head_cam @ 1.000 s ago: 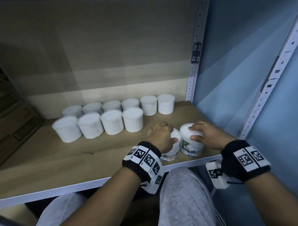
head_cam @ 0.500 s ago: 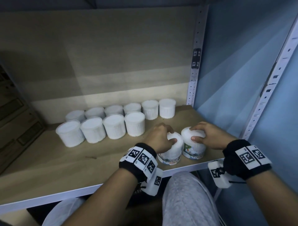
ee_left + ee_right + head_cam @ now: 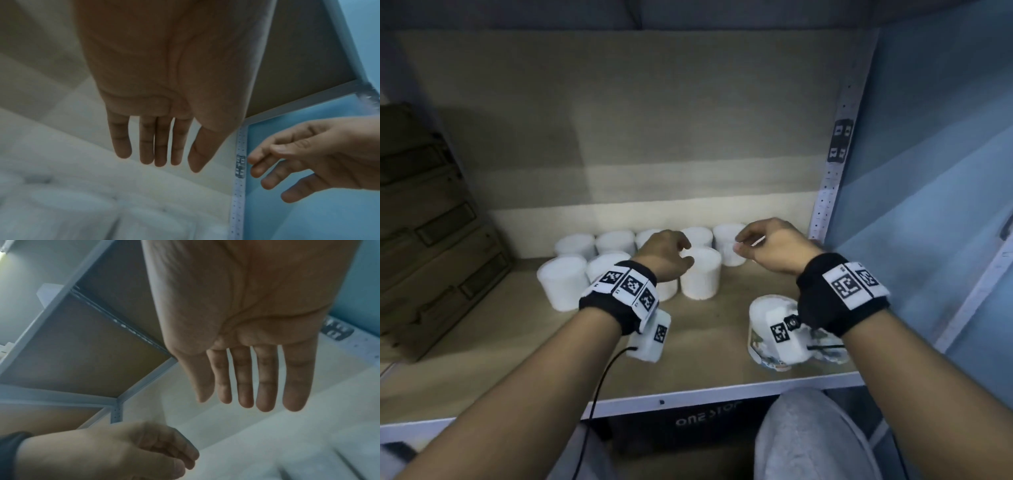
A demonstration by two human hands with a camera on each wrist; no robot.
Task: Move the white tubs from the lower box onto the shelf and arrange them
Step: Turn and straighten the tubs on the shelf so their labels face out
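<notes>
Two rows of plain white tubs (image 3: 700, 274) stand at the back of the wooden shelf (image 3: 517, 342). Two labelled white tubs (image 3: 758, 315) sit side by side near the shelf's front right, partly hidden by my right wrist. My left hand (image 3: 671, 253) hovers above the front row and holds nothing; its fingers (image 3: 156, 146) hang straight in the left wrist view. My right hand (image 3: 767, 246) floats beside it, above and behind the labelled tubs. It is empty too, with fingers (image 3: 246, 378) extended.
Stacked brown cardboard boxes (image 3: 424, 240) fill the shelf's left end. A perforated white upright (image 3: 832, 171) and a blue wall (image 3: 928, 171) bound the right side. Below the shelf's white front edge (image 3: 688, 399) are a dark box (image 3: 709, 416) and my grey-clad knee (image 3: 808, 438).
Both hands have let go of the two labelled tubs and risen up and back toward the rows. The tubs stay at the front right.
</notes>
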